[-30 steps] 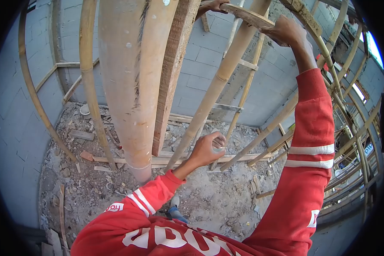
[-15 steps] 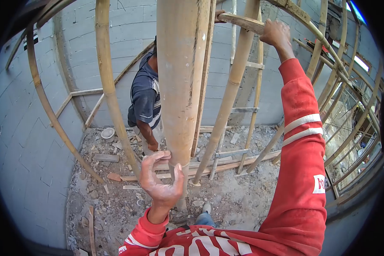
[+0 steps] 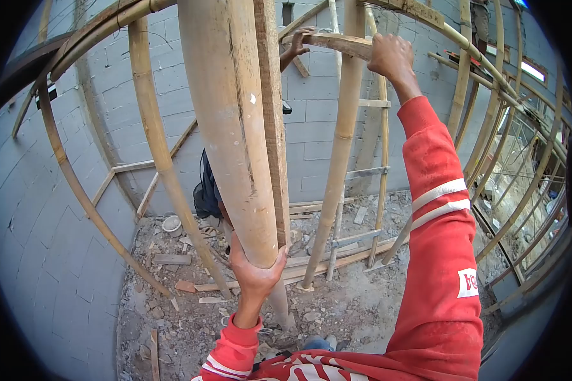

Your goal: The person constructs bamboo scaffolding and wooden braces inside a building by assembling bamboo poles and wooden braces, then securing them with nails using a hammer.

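A thick bamboo pole [image 3: 225,101] stands upright right in front of me, large in the head view. My left hand [image 3: 255,272] is wrapped around it low down, thumb on its right side. Directly behind the pole runs a rough upright wooden board [image 3: 272,120]. Up at the right, my right hand [image 3: 391,58] is closed on the near end of a short wooden plank [image 3: 337,42]. A co-worker's hand [image 3: 297,44] is at the plank's other end. Between the two hands, the plank passes by a thinner bamboo pole [image 3: 344,120].
Several bamboo poles stand around, one of them [image 3: 152,108] to the left. A co-worker [image 3: 208,190] is mostly hidden behind the thick pole. Rubble and loose boards [image 3: 356,254] cover the ground, with a white bowl [image 3: 171,223] near the grey block wall [image 3: 152,70].
My left hand has gone from open fingers beside the thick pole to a grip around it. My view has shifted, and the co-worker's body is now more hidden behind the pole.
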Action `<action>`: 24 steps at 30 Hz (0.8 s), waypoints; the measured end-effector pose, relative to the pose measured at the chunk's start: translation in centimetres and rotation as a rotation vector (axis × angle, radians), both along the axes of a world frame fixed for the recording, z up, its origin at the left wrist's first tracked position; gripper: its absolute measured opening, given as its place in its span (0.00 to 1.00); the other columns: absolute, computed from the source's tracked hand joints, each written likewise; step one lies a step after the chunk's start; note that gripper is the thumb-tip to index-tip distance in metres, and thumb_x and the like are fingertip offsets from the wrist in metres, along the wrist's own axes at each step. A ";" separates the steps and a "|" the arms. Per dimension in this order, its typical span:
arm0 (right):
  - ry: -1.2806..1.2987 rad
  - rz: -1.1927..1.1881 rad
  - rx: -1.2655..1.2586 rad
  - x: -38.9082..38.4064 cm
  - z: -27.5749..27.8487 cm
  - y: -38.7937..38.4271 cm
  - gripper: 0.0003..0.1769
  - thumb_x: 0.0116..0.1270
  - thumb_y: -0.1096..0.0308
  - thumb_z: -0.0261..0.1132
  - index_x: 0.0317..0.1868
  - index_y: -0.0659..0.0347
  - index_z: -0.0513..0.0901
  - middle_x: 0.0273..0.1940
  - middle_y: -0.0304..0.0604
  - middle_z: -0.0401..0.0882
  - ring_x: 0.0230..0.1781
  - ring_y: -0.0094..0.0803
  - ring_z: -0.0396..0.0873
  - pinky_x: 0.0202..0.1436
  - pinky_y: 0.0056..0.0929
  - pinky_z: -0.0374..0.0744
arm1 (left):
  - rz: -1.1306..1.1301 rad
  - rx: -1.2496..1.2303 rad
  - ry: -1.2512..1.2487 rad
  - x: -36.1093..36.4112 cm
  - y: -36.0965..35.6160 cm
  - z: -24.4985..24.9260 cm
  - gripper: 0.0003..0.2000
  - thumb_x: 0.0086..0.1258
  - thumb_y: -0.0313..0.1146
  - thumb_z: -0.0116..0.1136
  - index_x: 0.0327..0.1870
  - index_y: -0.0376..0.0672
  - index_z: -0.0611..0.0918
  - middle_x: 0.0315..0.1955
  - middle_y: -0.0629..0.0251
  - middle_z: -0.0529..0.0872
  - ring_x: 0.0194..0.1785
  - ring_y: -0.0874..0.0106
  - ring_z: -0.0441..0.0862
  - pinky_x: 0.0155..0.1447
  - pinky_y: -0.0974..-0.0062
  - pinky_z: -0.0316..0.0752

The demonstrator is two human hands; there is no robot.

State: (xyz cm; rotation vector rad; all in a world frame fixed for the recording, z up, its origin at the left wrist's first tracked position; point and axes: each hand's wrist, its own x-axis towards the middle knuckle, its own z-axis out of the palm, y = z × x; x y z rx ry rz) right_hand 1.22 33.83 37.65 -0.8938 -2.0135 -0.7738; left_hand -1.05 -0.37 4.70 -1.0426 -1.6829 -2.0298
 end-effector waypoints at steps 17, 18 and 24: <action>-0.116 0.077 0.044 0.6 0.5 0.3 0.17 0.49 0.65 0.71 0.41 0.59 0.90 0.37 0.53 0.89 0.40 0.48 0.89 0.46 0.43 0.86 | 0.338 0.019 -0.015 1.9 1.1 -0.7 0.24 0.49 0.27 0.74 0.48 0.34 0.76 0.37 0.53 0.83 0.39 0.57 0.83 0.47 0.63 0.77; -0.116 0.095 0.057 0.7 0.4 0.3 0.18 0.49 0.63 0.71 0.41 0.60 0.90 0.37 0.53 0.89 0.40 0.47 0.89 0.46 0.42 0.86 | 0.330 0.014 -0.019 1.8 1.1 -0.7 0.24 0.50 0.27 0.74 0.48 0.34 0.76 0.38 0.53 0.83 0.39 0.58 0.83 0.47 0.63 0.77; -0.129 0.054 0.016 0.2 0.8 0.8 0.19 0.49 0.62 0.71 0.42 0.61 0.89 0.36 0.53 0.89 0.39 0.48 0.89 0.44 0.43 0.86 | 0.347 0.040 -0.023 1.7 1.6 -0.9 0.24 0.50 0.27 0.74 0.48 0.34 0.76 0.37 0.54 0.81 0.39 0.58 0.82 0.46 0.63 0.77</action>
